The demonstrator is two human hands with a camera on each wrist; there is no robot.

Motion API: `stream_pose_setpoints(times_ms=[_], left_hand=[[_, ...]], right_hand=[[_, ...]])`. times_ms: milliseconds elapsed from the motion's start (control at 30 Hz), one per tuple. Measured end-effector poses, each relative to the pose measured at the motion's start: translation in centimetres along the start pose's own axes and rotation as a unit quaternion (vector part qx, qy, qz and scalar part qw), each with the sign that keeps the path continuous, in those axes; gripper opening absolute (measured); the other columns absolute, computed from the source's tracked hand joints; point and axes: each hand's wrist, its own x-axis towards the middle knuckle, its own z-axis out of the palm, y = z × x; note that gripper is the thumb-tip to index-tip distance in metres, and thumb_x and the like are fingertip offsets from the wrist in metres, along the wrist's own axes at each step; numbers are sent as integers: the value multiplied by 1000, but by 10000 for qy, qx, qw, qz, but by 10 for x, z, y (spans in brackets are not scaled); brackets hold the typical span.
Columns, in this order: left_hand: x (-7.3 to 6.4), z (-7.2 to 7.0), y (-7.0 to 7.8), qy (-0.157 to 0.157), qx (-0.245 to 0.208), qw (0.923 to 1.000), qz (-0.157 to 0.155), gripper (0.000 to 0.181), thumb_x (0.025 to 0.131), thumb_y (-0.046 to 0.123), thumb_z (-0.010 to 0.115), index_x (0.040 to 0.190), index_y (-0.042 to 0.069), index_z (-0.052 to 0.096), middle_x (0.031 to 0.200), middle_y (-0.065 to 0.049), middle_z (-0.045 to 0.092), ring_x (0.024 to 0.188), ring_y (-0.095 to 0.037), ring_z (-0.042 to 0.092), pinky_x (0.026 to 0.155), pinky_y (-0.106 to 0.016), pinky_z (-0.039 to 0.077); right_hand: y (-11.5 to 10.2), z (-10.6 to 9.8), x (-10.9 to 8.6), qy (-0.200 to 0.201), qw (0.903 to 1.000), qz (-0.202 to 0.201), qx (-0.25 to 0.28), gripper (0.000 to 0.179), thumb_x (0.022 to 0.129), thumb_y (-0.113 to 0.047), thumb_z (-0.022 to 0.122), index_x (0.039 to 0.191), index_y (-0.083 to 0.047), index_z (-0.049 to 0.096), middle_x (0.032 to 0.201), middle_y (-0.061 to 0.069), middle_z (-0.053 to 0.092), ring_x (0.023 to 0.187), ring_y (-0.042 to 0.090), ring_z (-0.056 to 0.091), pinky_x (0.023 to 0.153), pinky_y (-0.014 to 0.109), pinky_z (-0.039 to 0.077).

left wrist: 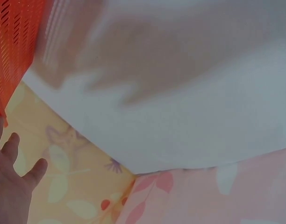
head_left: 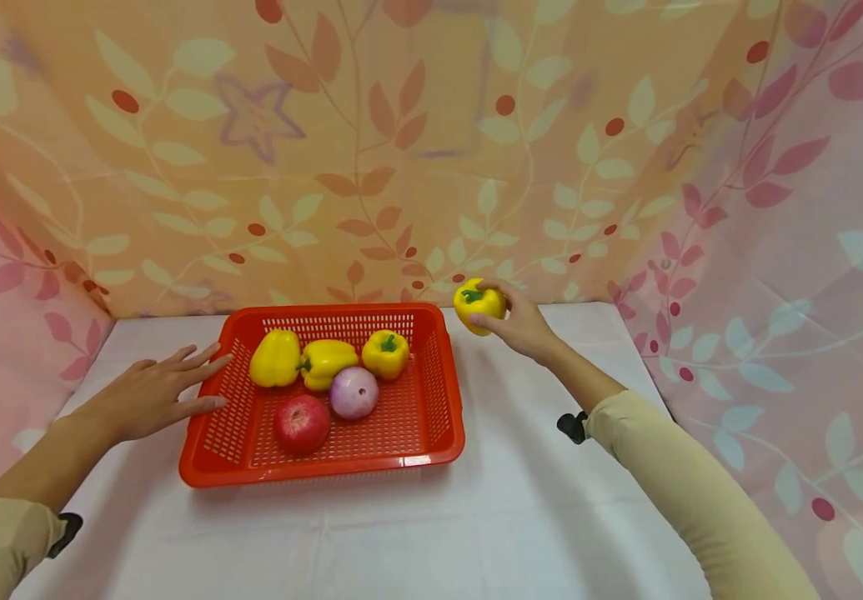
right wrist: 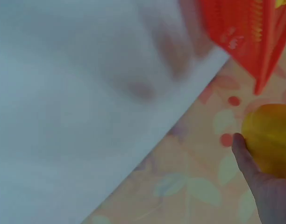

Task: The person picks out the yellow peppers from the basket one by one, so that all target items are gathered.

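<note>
Right fingers [head_left: 494,287] pinch a yellow bell pepper [head_left: 482,306], probably light, slick, best held by its sides; left fingers [head_left: 194,374] spread.

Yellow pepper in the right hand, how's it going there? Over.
Right hand gripping yellow pepper, right of red basket. Left hand outstretched at basket's left rim. Nothing seen blocking the pepper.
</note>
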Motion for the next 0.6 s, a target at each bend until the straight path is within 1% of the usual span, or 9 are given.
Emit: stream_pose_setpoints(times_ms=[67,133,233,433,600], left_hand=[[0,0,0,-2,24,10000,7,82,82,67,47,147,22,24,150,-15,24,131,-46,21,94,-73,17],[0,-1,1,-9,54,10000,25,82,82,67,48,147,22,24,150,-15,24,131,-47,22,94,-74,17],[-1,-1,2,-28,87,10000,32,83,81,66,49,147,22,25,150,-16,24,130,-47,23,94,-74,18],[-1,-4,3,-39,74,10000,-12,83,81,66,50,147,21,26,149,-16,25,130,-47,22,94,-73,17],[0,-3,3,-46,56,10000,-13,82,82,66,48,147,21,26,150,-16,25,131,-47,22,94,-73,19]], right_hand=[[18,-7,0,329,9994,-9,-119,53,81,-24,73,127,-12,49,132,6,47,111,27,48,89,42,47],[32,-14,-1,600,9978,52,-264,52,80,-25,73,126,-12,50,130,6,48,110,27,48,91,43,46],[52,-24,-5,965,9937,341,-445,51,81,-28,72,125,-13,50,130,6,47,110,26,48,93,42,45],[83,-40,-16,1394,9833,1009,-597,55,81,-31,71,128,-12,47,134,11,45,115,32,45,96,45,44],[100,-46,-24,1601,9758,1400,-514,58,83,-34,69,131,-14,44,138,12,40,117,32,42,93,45,46]])
